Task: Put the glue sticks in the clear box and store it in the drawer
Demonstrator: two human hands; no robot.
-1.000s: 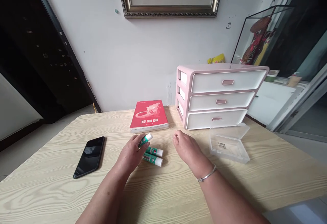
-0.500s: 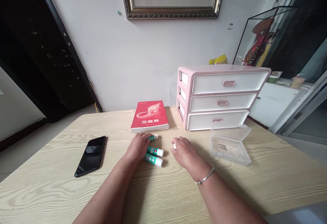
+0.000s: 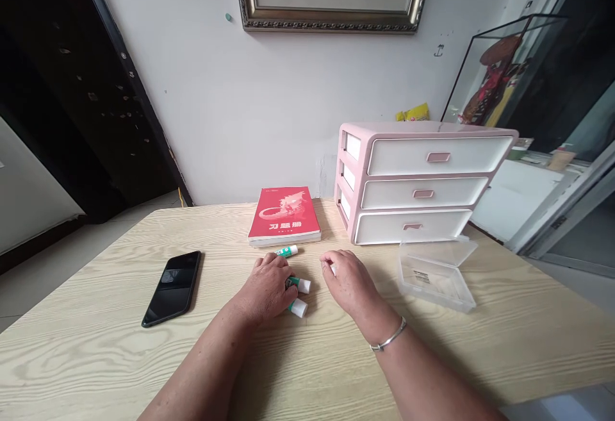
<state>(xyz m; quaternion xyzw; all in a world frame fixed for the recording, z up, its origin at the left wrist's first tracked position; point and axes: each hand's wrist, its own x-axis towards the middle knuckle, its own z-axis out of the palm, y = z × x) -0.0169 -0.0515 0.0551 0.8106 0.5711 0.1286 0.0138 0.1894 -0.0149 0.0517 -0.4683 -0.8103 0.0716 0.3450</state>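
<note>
Three green glue sticks with white caps lie on the table. My left hand covers most of two of them, fingers and thumb closed around the middle glue stick. Its palm hides much of the nearest glue stick. Just beyond the fingers lies the farthest glue stick, by the book's front edge. My right hand rests on the table to the right, its fingers curled closed. A small white bit shows in that grip; the rest of it is hidden.
Behind the hands lies a red book. At the back right stands a pink and white drawer unit, with an open clear plastic box in front of it. A black phone lies on the left of the wooden table.
My left hand has shifted from the farthest glue stick toward me, onto the middle one. The right hand's fingers have curled in a little more. The view has moved slightly.
</note>
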